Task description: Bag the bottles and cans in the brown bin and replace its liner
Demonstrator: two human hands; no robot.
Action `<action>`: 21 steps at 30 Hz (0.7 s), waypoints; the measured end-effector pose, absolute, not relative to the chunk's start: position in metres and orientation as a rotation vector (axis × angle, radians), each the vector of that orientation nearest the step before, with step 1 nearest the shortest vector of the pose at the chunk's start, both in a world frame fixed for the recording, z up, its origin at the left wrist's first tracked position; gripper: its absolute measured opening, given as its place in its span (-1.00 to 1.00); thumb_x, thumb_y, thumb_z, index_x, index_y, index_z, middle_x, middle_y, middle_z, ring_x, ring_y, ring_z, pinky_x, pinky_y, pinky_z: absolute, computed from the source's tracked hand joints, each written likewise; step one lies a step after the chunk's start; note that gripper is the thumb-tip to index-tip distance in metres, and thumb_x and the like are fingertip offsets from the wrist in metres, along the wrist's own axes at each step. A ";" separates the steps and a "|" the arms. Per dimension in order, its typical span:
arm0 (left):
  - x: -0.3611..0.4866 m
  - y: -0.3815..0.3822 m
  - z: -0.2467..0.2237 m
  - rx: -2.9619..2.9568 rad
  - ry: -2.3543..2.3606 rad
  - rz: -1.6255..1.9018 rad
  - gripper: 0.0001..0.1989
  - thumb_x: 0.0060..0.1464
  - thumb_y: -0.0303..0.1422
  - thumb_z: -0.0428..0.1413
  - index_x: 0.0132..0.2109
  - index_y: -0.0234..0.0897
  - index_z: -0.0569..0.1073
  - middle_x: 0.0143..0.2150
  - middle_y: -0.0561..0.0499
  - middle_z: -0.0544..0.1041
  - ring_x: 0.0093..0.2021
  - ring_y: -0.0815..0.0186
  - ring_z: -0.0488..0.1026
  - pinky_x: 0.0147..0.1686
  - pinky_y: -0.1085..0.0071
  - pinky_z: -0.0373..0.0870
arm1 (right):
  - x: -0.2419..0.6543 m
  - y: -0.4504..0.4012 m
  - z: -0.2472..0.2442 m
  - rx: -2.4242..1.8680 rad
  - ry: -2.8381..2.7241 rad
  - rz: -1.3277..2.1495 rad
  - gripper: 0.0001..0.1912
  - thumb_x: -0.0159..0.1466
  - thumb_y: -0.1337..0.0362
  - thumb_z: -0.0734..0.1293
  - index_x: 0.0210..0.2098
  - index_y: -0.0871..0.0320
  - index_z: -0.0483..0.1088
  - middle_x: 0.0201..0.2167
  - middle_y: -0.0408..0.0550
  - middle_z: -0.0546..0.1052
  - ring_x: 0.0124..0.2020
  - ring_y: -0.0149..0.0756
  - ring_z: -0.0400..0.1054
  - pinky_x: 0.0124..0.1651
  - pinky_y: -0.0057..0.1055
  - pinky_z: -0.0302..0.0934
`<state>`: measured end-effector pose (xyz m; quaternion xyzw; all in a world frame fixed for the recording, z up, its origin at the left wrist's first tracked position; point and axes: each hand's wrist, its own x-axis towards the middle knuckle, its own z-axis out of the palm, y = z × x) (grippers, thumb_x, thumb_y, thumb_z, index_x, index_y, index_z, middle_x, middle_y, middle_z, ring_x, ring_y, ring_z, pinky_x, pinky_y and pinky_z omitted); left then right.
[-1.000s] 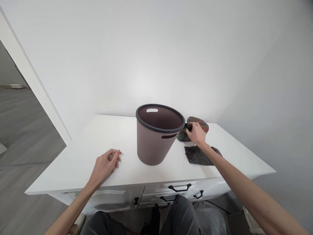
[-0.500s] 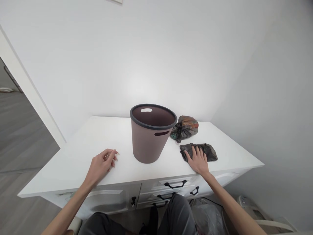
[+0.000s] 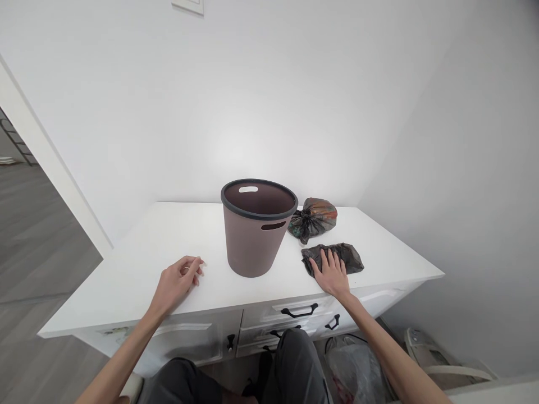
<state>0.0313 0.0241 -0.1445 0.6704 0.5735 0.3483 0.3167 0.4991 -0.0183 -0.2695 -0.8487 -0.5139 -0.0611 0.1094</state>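
A mauve-brown trash can (image 3: 256,247) with a dark rim and cut-out handle slots stands upright in the middle of the white cabinet top. To its left, my left hand (image 3: 179,280) rests on the surface, fingers loosely curled with the thumb against the index finger and nothing visible in them. My right hand (image 3: 332,275) lies flat, fingers spread, on a folded black plastic bag (image 3: 350,259) near the front edge. Behind that bag is a knotted, filled black trash bag (image 3: 318,219), partly hidden by the can; reddish and green contents show through.
The white cabinet (image 3: 168,224) backs onto a white wall (image 3: 261,101). Black drawer handles (image 3: 300,310) stick out in front, near my knees (image 3: 297,365). Clear plastic bagging (image 3: 353,365) and a pale appliance-like object (image 3: 433,359) are on the floor at right.
The view has shifted slightly, so the can and bags appear a little further left. Both hands keep their places on the cabinet top.
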 end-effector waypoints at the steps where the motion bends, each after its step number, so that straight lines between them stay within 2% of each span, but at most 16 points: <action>1: 0.031 0.025 -0.146 1.764 1.507 0.913 -0.44 0.29 0.20 0.01 -0.13 -0.20 0.58 -0.38 0.00 0.62 -0.47 0.30 0.45 -0.42 0.40 0.32 | 0.497 -0.019 -0.271 -2.488 -1.515 -0.192 -0.15 0.50 -0.20 0.03 0.57 0.22 0.03 0.57 0.17 0.07 0.58 0.08 -0.14 0.55 0.03 -0.30; 7: 0.030 0.029 -0.149 1.764 1.476 0.922 -0.44 0.27 0.20 0.03 -0.13 -0.20 0.58 -0.33 -0.01 0.64 -0.45 0.31 0.46 -0.42 0.42 0.33 | 0.478 -0.024 -0.268 -2.459 -1.591 -0.216 -0.26 0.55 -0.03 -0.01 0.57 0.26 0.02 0.58 0.15 0.04 0.59 0.02 -0.15 0.56 -0.01 -0.33; 10: 0.031 0.027 -0.146 1.785 1.487 0.918 -0.43 0.26 0.20 0.03 -0.14 -0.21 0.58 -0.37 -0.01 0.63 -0.47 0.30 0.46 -0.45 0.41 0.32 | 0.464 -0.031 -0.260 -2.431 -1.633 -0.167 -0.27 0.56 0.00 -0.04 0.57 0.28 0.01 0.58 0.14 0.03 0.60 -0.01 -0.17 0.57 -0.03 -0.35; 16: 0.035 0.020 -0.139 1.814 1.498 0.928 -0.44 0.25 0.19 0.03 -0.16 -0.22 0.58 -0.35 -0.03 0.64 -0.42 0.24 0.51 -0.43 0.39 0.32 | 0.441 -0.046 -0.242 -2.350 -1.683 -0.033 -0.06 0.48 -0.28 0.03 0.58 0.27 -0.02 0.60 0.14 -0.04 0.61 0.05 -0.25 0.58 -0.01 -0.42; 21: 0.034 0.020 -0.142 1.829 1.528 0.897 -0.46 0.27 0.18 0.01 -0.15 -0.20 0.58 -0.38 0.01 0.62 -0.42 0.26 0.48 -0.37 0.38 0.32 | 0.430 -0.052 -0.232 -2.327 -1.692 0.016 0.00 0.45 -0.33 0.02 0.58 0.30 -0.03 0.60 0.16 -0.06 0.62 0.08 -0.27 0.58 0.01 -0.43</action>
